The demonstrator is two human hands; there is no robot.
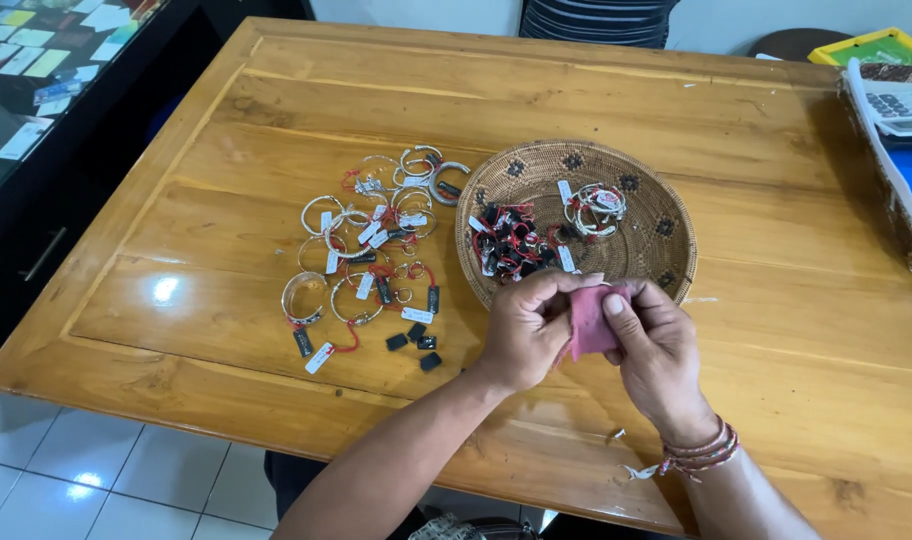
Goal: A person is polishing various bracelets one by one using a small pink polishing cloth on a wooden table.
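Pinching a small pink cloth [593,322] between them, the left hand [529,330] and the right hand [659,355] are held together just above the near part of the wooden counter [776,330]. The cloth is gripped by the fingers and thumbs of both hands, folded over so that whatever lies inside it cannot be told. Red and white string bracelets [701,452] are worn on the right wrist, and a small white tag [638,471] hangs beside them. To the left of the hands, a spread of silver bangles [361,235] with white tags, red strings and small black tags is laid flat on the counter. Just beyond the hands, a round woven basket [656,215] is seen, with a heap of black and red pieces at its left and a few silver bangles near its middle. At the far right edge, a calculator [901,105] is set.
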